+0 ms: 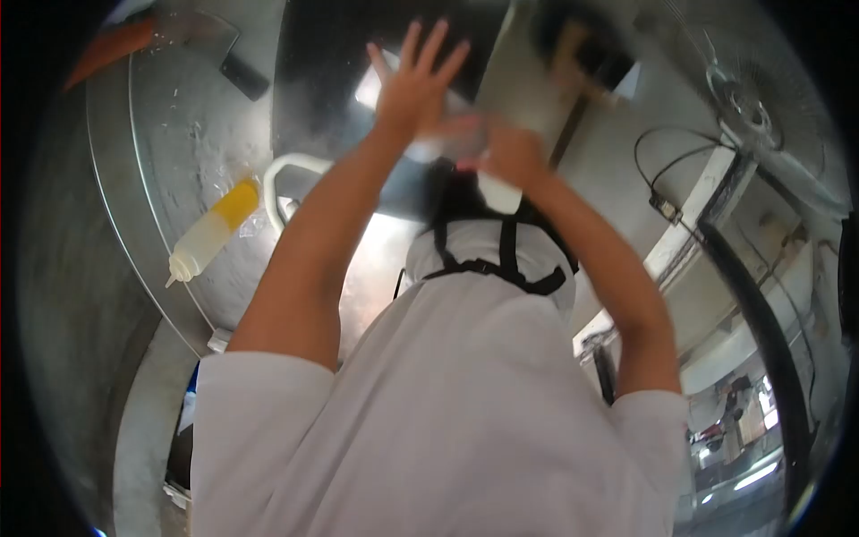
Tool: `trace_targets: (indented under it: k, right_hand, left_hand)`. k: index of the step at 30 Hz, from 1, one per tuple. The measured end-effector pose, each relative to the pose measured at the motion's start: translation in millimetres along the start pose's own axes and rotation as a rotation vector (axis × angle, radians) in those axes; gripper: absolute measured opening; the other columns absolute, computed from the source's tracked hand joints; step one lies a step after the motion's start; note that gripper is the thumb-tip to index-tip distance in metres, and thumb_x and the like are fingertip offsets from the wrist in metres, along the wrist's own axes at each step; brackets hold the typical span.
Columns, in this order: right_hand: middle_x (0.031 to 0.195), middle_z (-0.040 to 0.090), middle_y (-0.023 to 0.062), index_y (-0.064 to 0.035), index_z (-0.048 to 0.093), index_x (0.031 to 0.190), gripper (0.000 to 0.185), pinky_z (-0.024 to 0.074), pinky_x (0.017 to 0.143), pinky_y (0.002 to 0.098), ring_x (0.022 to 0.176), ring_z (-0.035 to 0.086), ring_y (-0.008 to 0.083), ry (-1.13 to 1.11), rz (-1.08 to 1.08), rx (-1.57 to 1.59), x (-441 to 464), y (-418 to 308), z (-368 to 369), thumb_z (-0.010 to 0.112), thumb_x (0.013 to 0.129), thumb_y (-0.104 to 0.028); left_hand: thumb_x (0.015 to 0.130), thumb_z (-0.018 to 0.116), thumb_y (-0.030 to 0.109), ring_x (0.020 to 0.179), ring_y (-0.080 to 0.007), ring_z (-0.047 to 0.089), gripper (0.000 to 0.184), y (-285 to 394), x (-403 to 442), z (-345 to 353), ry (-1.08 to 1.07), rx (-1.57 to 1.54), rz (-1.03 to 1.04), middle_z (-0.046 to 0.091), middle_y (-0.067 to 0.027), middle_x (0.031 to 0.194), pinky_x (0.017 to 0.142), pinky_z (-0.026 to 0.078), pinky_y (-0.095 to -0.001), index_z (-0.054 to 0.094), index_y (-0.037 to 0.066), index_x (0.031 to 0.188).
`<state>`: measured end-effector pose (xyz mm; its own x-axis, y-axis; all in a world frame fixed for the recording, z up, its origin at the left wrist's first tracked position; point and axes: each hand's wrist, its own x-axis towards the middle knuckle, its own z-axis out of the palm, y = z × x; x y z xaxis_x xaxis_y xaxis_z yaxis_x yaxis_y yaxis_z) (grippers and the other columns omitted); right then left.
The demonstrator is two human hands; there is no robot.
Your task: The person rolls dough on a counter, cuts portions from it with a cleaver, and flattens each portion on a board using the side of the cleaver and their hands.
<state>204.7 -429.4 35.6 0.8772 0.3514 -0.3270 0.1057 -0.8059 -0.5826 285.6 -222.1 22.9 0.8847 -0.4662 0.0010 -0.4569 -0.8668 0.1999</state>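
Observation:
My left hand (420, 85) is open, fingers spread, over a dark, shiny flat surface (331, 54). Close beside it, my right hand (512, 159) is closed around a white-handled tool (499, 193). The pale end of its handle sticks out below my fist. A greyish, blurred part of the tool seems to reach toward my left thumb, but motion smears its shape. I cannot tell whether that part touches my left hand.
On the metal counter (192, 134) at left lie a squeeze bottle (215, 231) with yellow contents and a dark-handled utensil (243, 77). A white tubular handle (277, 183) curves nearby. Another person's arm (112, 49) enters upper left. A fan (747, 103) and cables (667, 208) are at right.

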Motion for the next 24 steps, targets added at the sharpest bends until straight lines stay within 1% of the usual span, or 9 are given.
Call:
trace_targets:
  k: [1,2,3,7,12,15,19,21,24]
  right_hand:
    - [0.087,0.072,0.0265,-0.0009,0.058,0.114,0.078,0.0569,0.079,0.0549,0.086,0.071,0.0481,0.003,-0.045,0.046,13,4,-9,0.090,0.067,-0.054]
    - [0.084,0.071,0.0266,0.0003,0.057,0.113,0.080,0.0573,0.075,0.0539,0.084,0.071,0.0482,0.013,-0.096,0.085,27,11,-18,0.090,0.066,-0.055]
    - [0.083,0.071,0.0274,0.0019,0.058,0.111,0.080,0.0577,0.073,0.0523,0.082,0.071,0.0479,0.049,-0.169,0.084,42,16,-22,0.090,0.065,-0.055]
    - [0.089,0.071,0.0289,0.0066,0.060,0.109,0.080,0.0581,0.075,0.0500,0.085,0.072,0.0463,-0.026,-0.121,0.108,54,8,-3,0.091,0.066,-0.054]
    - [0.100,0.072,0.0264,-0.0021,0.062,0.119,0.080,0.0558,0.088,0.0521,0.096,0.070,0.0470,0.024,-0.107,0.158,-27,22,26,0.089,0.067,-0.057]
    - [0.101,0.071,0.0267,-0.0024,0.059,0.121,0.078,0.0561,0.087,0.0509,0.096,0.070,0.0467,-0.004,-0.288,-0.049,21,57,0,0.089,0.069,-0.052]
    - [0.101,0.071,0.0259,-0.0015,0.059,0.121,0.078,0.0578,0.083,0.0473,0.093,0.072,0.0423,-0.204,-0.296,-0.145,65,-2,-82,0.092,0.068,-0.049]
    - [0.096,0.073,0.0247,-0.0010,0.058,0.120,0.078,0.0584,0.082,0.0460,0.090,0.073,0.0399,-0.360,-0.218,0.090,74,-5,-75,0.093,0.067,-0.047]
    - [0.092,0.072,0.0256,-0.0015,0.058,0.121,0.081,0.0582,0.083,0.0464,0.090,0.073,0.0415,-0.196,-0.316,0.051,16,42,-3,0.093,0.066,-0.049]
  left_hand:
    - [0.065,0.066,0.087,0.158,-0.0399,0.010,0.114,-1,8,-5,0.039,-0.031,-0.013,0.017,-0.0064,0.172,0.105,0.011,-0.0890,0.036,0.032,0.160]
    - [0.078,0.070,0.071,0.155,-0.0344,0.025,0.097,5,15,-22,0.044,0.021,-0.089,0.030,-0.0081,0.167,0.111,0.019,-0.0810,0.038,0.030,0.160]
    - [0.066,0.077,0.073,0.156,-0.0401,0.017,0.117,15,29,-49,-0.123,0.089,-0.151,0.023,-0.0170,0.168,0.119,0.012,-0.0744,0.035,0.016,0.159]
    - [0.065,0.072,0.080,0.157,-0.0430,0.010,0.120,8,11,-51,-0.193,0.097,-0.081,0.017,-0.0184,0.171,0.116,0.008,-0.0780,0.034,0.020,0.161]
    - [0.068,0.068,0.083,0.158,-0.0447,0.007,0.119,42,-11,-43,-0.365,0.002,0.030,0.015,-0.0182,0.172,0.115,0.005,-0.0801,0.032,0.020,0.162]
    - [0.070,0.067,0.083,0.158,-0.0441,0.008,0.118,42,9,-39,-0.335,-0.007,-0.117,0.015,-0.0163,0.172,0.115,0.004,-0.0798,0.031,0.020,0.163]
    - [0.071,0.067,0.083,0.157,-0.0443,0.012,0.117,18,25,-37,0.071,0.014,-0.395,0.018,-0.0182,0.170,0.117,0.006,-0.0770,0.032,0.018,0.162]
    - [0.070,0.067,0.084,0.157,-0.0450,0.009,0.118,13,18,-39,0.052,-0.055,-0.346,0.015,-0.0191,0.171,0.117,0.005,-0.0777,0.033,0.018,0.162]
    - [0.067,0.068,0.084,0.157,-0.0482,0.002,0.120,45,-12,-38,-0.268,0.034,-0.247,0.010,-0.0179,0.172,0.114,0.002,-0.0807,0.032,0.020,0.162]
